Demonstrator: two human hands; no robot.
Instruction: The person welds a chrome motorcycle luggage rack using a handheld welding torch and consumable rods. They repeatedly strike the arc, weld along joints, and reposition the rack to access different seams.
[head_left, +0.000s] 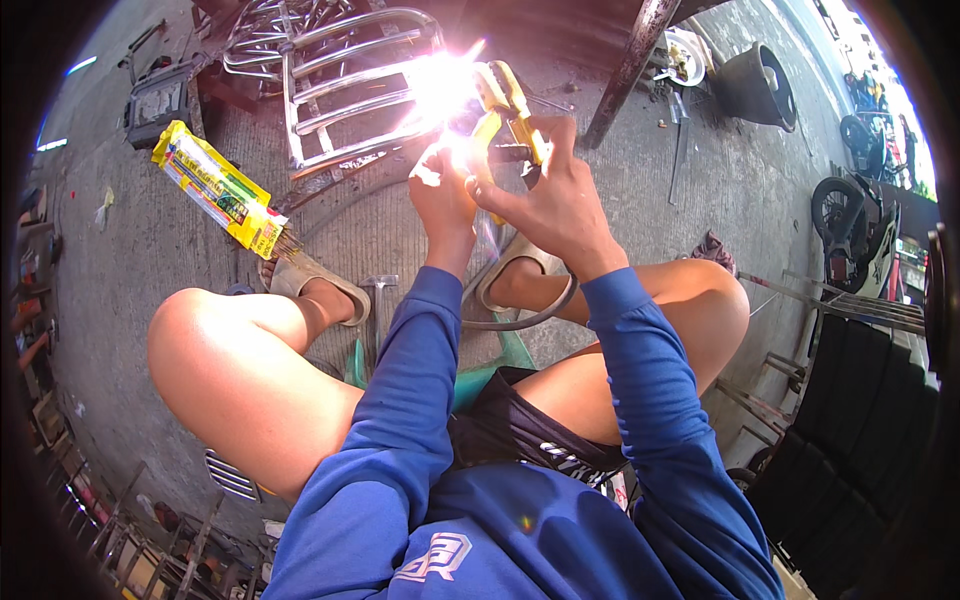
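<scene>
A yellow welding electrode holder (505,92) is gripped in my right hand (565,200), its fingers wrapped round the handle. My left hand (445,200) is closed just left of the holder, under the glare; what its fingers hold is washed out. A blinding white-pink arc burns at the right end of a chrome tube rack (318,123), which lies on the floor ahead of me. The glare hides the rod's tip and the spot it meets. From the holder a dark cable (535,318) loops down past my right foot.
A yellow packet of welding rods (215,190) lies left of the rack. A hammer (380,295) rests between my feet. Beyond are a grey case (158,103), a dark bucket (752,90) and a slanting metal leg (632,70). A motorcycle (850,230) stands far right.
</scene>
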